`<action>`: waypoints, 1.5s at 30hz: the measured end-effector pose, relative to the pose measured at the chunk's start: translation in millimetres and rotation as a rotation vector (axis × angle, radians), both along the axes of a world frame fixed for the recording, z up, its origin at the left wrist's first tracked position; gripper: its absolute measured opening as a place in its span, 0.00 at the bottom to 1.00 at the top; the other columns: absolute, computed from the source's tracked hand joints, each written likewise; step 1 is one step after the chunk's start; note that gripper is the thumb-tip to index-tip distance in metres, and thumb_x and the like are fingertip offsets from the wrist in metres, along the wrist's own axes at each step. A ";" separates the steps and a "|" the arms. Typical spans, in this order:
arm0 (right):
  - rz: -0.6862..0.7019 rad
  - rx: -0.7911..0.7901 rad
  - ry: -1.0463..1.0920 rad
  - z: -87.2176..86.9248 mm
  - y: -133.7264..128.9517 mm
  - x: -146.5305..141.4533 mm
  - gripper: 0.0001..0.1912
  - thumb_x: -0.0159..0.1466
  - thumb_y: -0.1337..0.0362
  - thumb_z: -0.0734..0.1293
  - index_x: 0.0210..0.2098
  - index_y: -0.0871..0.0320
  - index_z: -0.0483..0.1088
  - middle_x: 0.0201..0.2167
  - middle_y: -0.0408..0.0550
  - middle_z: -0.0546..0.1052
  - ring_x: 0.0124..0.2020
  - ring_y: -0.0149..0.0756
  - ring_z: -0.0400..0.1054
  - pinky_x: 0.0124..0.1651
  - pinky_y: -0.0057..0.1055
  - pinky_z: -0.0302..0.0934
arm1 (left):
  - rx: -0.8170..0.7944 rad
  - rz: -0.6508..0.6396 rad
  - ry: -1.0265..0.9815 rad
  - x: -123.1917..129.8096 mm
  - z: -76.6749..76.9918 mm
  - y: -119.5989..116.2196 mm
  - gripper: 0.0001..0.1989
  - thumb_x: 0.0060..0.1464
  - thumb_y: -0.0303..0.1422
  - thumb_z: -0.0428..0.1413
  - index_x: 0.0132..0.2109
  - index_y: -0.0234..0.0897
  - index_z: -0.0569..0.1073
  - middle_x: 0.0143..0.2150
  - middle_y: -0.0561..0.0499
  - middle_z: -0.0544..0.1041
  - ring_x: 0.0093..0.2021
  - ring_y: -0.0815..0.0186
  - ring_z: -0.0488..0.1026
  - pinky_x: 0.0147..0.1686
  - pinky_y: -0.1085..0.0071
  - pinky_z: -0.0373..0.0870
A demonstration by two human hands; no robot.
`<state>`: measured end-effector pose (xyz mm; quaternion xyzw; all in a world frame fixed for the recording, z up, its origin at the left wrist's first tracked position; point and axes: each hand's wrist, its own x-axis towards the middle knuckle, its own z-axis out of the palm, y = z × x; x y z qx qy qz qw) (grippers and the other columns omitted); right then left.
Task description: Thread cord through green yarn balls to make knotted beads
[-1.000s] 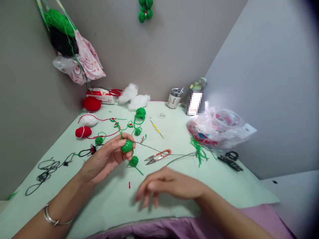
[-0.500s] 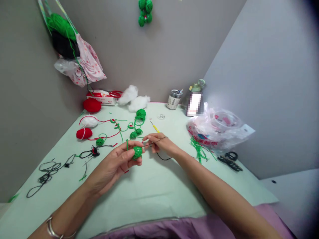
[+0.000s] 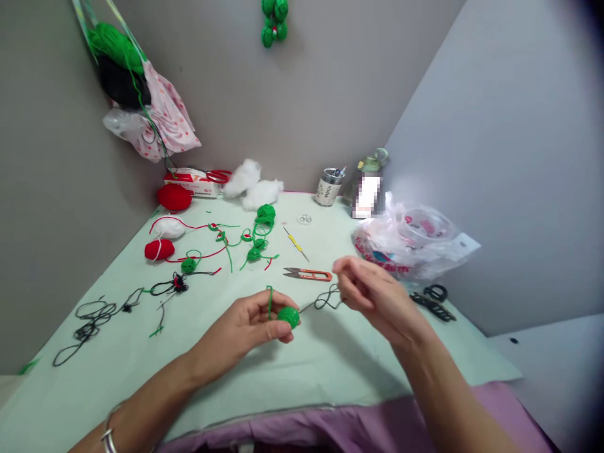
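A small green crocheted ball (image 3: 288, 317) is pinched between the thumb and fingers of my left hand (image 3: 255, 324). A short loop of green yarn stands up beside my left fingers. From the ball's right side a dark thread (image 3: 325, 301) runs in slack loops to my right hand (image 3: 365, 289), which is raised over the table with its fingers closed on the thread; a needle cannot be made out. Orange-handled thread snips (image 3: 309, 274) lie just beyond the hands. Behind them is a yellow-handled crochet hook (image 3: 296, 242).
Green crocheted pieces (image 3: 255, 253), a green yarn ball (image 3: 265, 215) and black cords (image 3: 94, 318) lie left and behind. White stuffing (image 3: 262, 194), a pen tin (image 3: 329, 187) and a bottle (image 3: 372, 163) stand at the back. A plastic bag (image 3: 410, 242) sits right, near a black hair clip (image 3: 434, 308).
My right hand has moved away from the ball to the right, and the dark thread now hangs in loops between. My left hand has shifted right and nearer with the ball, uncovering the snips.
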<state>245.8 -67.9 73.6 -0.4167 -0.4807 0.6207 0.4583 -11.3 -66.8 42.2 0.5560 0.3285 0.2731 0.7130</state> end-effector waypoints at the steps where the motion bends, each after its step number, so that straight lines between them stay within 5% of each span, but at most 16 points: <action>1: -0.015 -0.062 0.095 -5.0 1.3 -8.8 0.15 0.68 0.54 0.65 0.41 0.60 0.74 0.18 0.35 0.59 0.18 0.22 0.41 0.22 0.24 0.38 | 0.003 0.001 -0.003 2.9 -0.5 -1.8 0.15 0.55 0.39 0.62 0.48 0.39 0.75 0.40 0.51 0.75 0.41 0.63 0.72 0.45 0.66 0.65; 6: -0.077 -0.178 0.244 -21.4 6.7 -40.3 0.13 0.57 0.64 0.75 0.41 0.62 0.76 0.34 0.48 0.77 0.19 0.17 0.51 0.21 0.20 0.47 | 0.069 0.069 0.014 5.8 -6.2 -5.3 0.11 0.53 0.35 0.64 0.44 0.40 0.77 0.36 0.52 0.73 0.38 0.65 0.68 0.39 0.70 0.63; 10: -0.083 -0.171 0.214 -33.1 3.9 -55.7 0.17 0.55 0.63 0.76 0.43 0.60 0.76 0.46 0.55 0.80 0.22 0.21 0.64 0.25 0.22 0.58 | 0.115 0.101 0.011 3.4 -4.7 -8.9 0.08 0.53 0.33 0.63 0.42 0.40 0.78 0.36 0.52 0.76 0.35 0.65 0.68 0.37 0.71 0.63; 13: -0.036 -0.193 0.142 -44.5 -0.8 -65.2 0.18 0.58 0.56 0.74 0.42 0.61 0.76 0.41 0.54 0.81 0.20 0.24 0.67 0.22 0.23 0.58 | 0.190 0.155 0.013 1.9 -0.9 -11.9 0.06 0.54 0.33 0.62 0.40 0.40 0.79 0.36 0.51 0.78 0.36 0.65 0.69 0.39 0.70 0.64; 16: 0.097 -0.178 0.038 -49.8 -6.4 -67.5 0.19 0.63 0.50 0.68 0.38 0.62 0.74 0.25 0.46 0.78 0.17 0.27 0.67 0.20 0.23 0.55 | 0.237 0.209 0.029 -0.7 -0.5 -12.5 0.08 0.53 0.33 0.64 0.42 0.41 0.79 0.36 0.52 0.78 0.38 0.64 0.72 0.43 0.69 0.66; 19: 0.237 -0.151 -0.048 -45.8 -10.5 -61.0 0.20 0.64 0.49 0.67 0.31 0.62 0.72 0.18 0.41 0.71 0.17 0.26 0.64 0.23 0.23 0.54 | 0.235 0.242 0.043 -4.9 -4.3 -11.7 0.13 0.54 0.33 0.64 0.47 0.43 0.77 0.43 0.51 0.78 0.43 0.63 0.73 0.46 0.69 0.67; 25: 0.287 -0.221 0.059 -31.2 -9.3 -44.6 0.18 0.62 0.52 0.70 0.32 0.63 0.73 0.15 0.32 0.52 0.18 0.22 0.40 0.24 0.25 0.36 | 0.339 0.274 0.099 -10.2 -11.2 -13.1 0.09 0.53 0.31 0.64 0.43 0.39 0.76 0.45 0.48 0.78 0.45 0.62 0.73 0.47 0.68 0.68; 30: 0.202 -0.200 0.198 -29.5 -9.7 -54.7 0.15 0.61 0.54 0.71 0.31 0.61 0.71 0.14 0.31 0.48 0.18 0.23 0.36 0.23 0.26 0.34 | 0.518 0.256 0.177 -7.5 -16.0 -13.5 0.05 0.54 0.30 0.62 0.39 0.38 0.77 0.39 0.48 0.79 0.40 0.62 0.73 0.44 0.67 0.68; 34: 0.096 -0.035 -0.046 -23.8 -24.1 -64.0 0.15 0.66 0.54 0.66 0.32 0.60 0.74 0.16 0.34 0.51 0.19 0.25 0.41 0.24 0.26 0.38 | 0.396 0.319 0.173 -4.0 -18.7 -12.2 0.06 0.52 0.30 0.64 0.39 0.38 0.77 0.37 0.49 0.79 0.40 0.62 0.73 0.44 0.67 0.68; 39: 0.100 0.332 -0.543 -18.4 -54.1 -69.7 0.13 0.71 0.60 0.60 0.42 0.56 0.76 0.29 0.43 0.74 0.26 0.27 0.61 0.30 0.25 0.55 | 0.185 0.400 0.039 -0.5 -18.6 -11.9 0.14 0.52 0.33 0.65 0.46 0.41 0.77 0.44 0.50 0.77 0.41 0.64 0.72 0.42 0.70 0.68; 45: 0.111 0.677 -0.822 -27.9 -72.3 -64.4 0.20 0.70 0.72 0.56 0.56 0.52 0.69 0.39 0.49 0.77 0.34 0.33 0.70 0.36 0.28 0.64 | 0.050 0.410 -0.011 -2.8 -16.4 -13.8 0.15 0.52 0.35 0.65 0.48 0.41 0.76 0.36 0.52 0.77 0.38 0.65 0.74 0.42 0.70 0.68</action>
